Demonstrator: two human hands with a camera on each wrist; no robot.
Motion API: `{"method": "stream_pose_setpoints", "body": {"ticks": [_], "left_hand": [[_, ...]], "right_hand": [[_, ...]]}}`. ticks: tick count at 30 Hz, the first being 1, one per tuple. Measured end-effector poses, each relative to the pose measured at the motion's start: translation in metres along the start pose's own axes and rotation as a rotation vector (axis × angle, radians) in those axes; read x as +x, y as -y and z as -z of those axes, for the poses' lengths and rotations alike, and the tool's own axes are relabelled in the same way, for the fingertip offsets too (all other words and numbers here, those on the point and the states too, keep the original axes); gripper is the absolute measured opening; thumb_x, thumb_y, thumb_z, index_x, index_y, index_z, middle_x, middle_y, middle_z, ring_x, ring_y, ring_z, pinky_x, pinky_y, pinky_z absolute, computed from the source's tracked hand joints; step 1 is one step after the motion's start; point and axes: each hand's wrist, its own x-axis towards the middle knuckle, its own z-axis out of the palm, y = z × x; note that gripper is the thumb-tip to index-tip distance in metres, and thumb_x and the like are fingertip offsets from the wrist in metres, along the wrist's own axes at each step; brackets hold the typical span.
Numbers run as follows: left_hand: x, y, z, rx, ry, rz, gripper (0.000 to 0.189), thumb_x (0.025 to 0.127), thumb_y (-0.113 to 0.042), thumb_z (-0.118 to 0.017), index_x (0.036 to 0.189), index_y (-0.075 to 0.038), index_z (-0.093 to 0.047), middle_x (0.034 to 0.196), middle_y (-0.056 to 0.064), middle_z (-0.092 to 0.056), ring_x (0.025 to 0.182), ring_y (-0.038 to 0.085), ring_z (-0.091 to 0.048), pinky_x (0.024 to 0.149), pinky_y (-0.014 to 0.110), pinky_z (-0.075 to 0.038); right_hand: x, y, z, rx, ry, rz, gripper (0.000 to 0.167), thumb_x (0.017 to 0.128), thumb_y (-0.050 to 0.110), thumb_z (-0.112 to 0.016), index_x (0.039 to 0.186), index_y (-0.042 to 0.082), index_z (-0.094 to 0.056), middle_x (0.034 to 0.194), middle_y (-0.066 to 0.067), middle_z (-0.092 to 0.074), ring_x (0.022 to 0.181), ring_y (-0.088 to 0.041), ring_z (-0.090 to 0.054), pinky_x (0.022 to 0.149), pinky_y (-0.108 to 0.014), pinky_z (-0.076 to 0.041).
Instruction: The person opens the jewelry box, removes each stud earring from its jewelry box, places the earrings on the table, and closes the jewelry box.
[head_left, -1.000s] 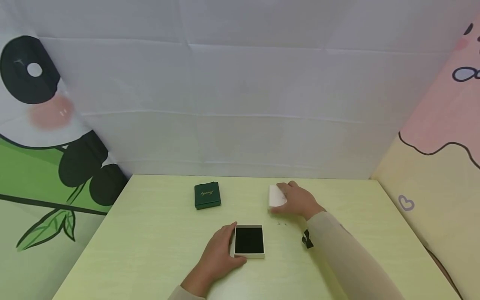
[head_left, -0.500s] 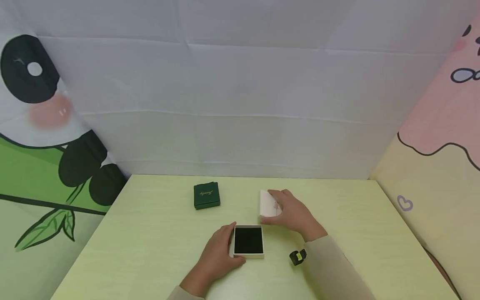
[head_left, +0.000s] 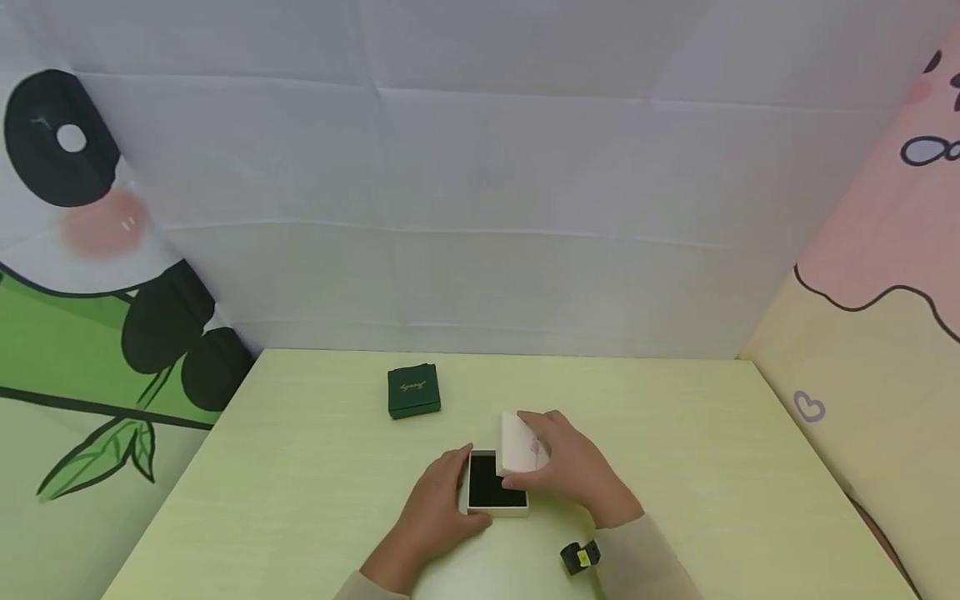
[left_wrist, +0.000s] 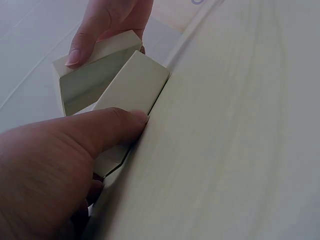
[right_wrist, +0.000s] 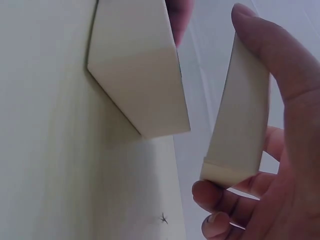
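Note:
A white box base (head_left: 498,512) with a black inside sits on the table. My left hand (head_left: 437,508) grips it from the left, thumb along the near side and fingers at the far side. In the left wrist view, the thumb presses the wall of the box base (left_wrist: 132,82). My right hand (head_left: 573,467) holds a white box lid (head_left: 516,446) with a pink print, over the base's far right corner. The right wrist view shows the lid (right_wrist: 240,110) tilted and apart from the base, pinched between thumb and fingers, its hollow side facing the base.
A dark green box (head_left: 414,391) with gold lettering lies at the back left of the table (head_left: 315,467). Beside the right sleeve is a small black device (head_left: 581,557) with a yellow patch. A white sheet (head_left: 480,208) hangs behind the table, with printed panels at both sides.
My right hand has brought the lid from the back right, leftward and toward me, until it overlaps the base in the head view. The left hand and the base have stayed put.

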Motion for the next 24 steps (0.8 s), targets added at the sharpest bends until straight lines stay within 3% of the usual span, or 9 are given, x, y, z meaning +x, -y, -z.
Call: {"method": "stream_pose_setpoints", "body": {"ticks": [12,24], "left_hand": [[0.000,-0.002,0.001,-0.001,-0.005,-0.001,0.103,0.073,-0.039,-0.090,0.156,-0.007,-0.039,0.150,0.010,-0.050,0.136,0.031,-0.048,0.111,0.053,-0.039],[-0.003,-0.006,0.004,0.004,0.016,0.024,0.104,0.074,-0.040,-0.091,0.157,-0.007,-0.038,0.150,0.010,-0.049,0.135,0.031,-0.048,0.111,0.054,-0.039]], "right_hand": [[-0.011,0.008,-0.009,0.027,0.023,0.016,0.101,0.064,0.072,-0.086,0.149,0.028,-0.054,0.119,0.007,-0.053,0.090,-0.013,-0.054,0.073,-0.033,-0.048],[-0.019,0.013,-0.014,-0.020,0.040,0.042,0.102,0.063,0.072,-0.086,0.150,0.028,-0.054,0.118,0.008,-0.053,0.089,-0.011,-0.053,0.073,-0.030,-0.047]]}}
